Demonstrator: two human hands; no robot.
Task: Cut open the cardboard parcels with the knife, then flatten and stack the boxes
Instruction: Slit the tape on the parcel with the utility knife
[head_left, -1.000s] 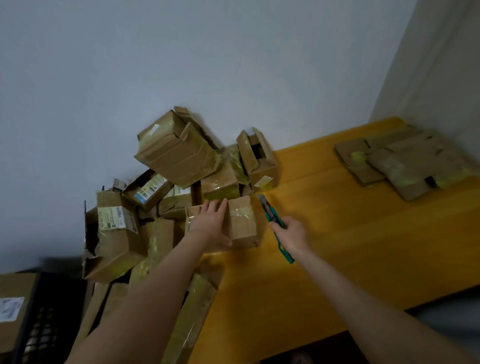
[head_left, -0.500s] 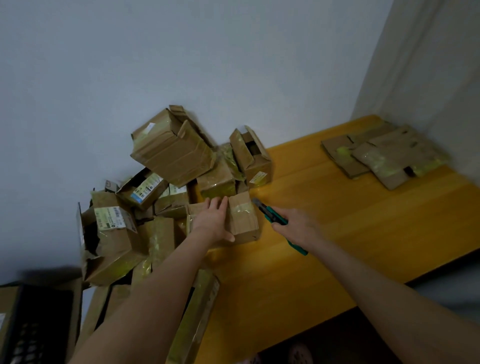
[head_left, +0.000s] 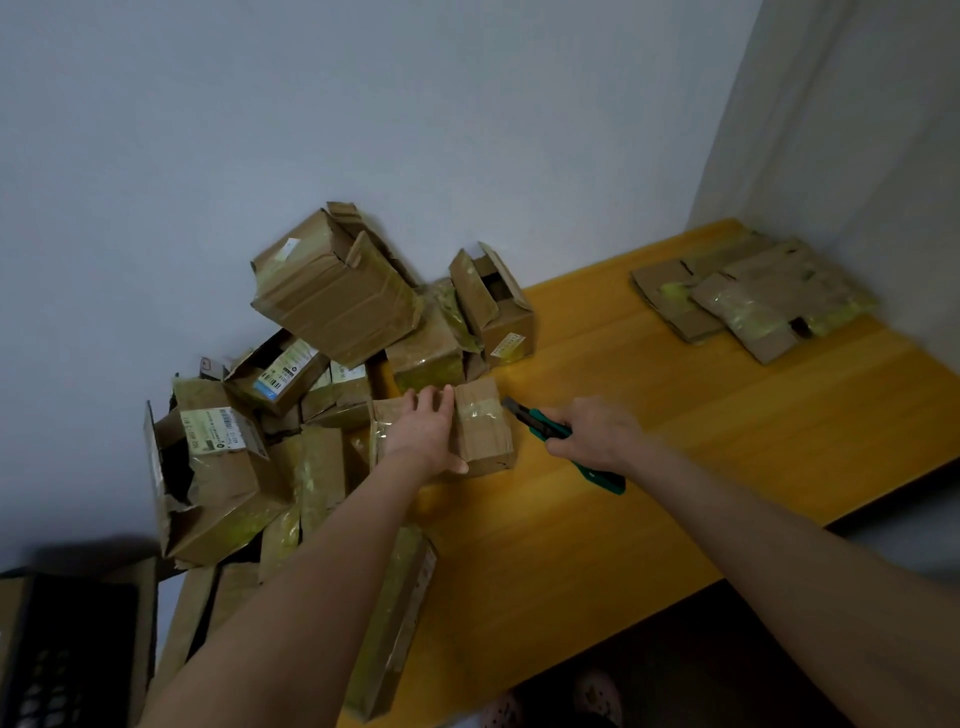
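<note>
Left hand (head_left: 423, 434) presses flat on a small taped parcel (head_left: 480, 431); right hand (head_left: 592, 431) grips the knife (head_left: 550, 431). Light, stiff cardboard, likely best steadied from above.

We saw a yellow wooden worktop (head_left: 675, 493) set into a corner of plain pale grey walls (head_left: 363, 104). A black slotted plastic crate (head_left: 57, 670) stood low at the left, and blurred pale slippers (head_left: 597, 695) showed under the worktop's near edge.

Left end: heaped parcels (head_left: 332, 291) block the tabletop (head_left: 675, 441) right up to the wall (head_left: 467, 130).
Far right corner: flattened boxes (head_left: 753, 301), lying low.
Middle to near edge: bare wood, passable.
</note>
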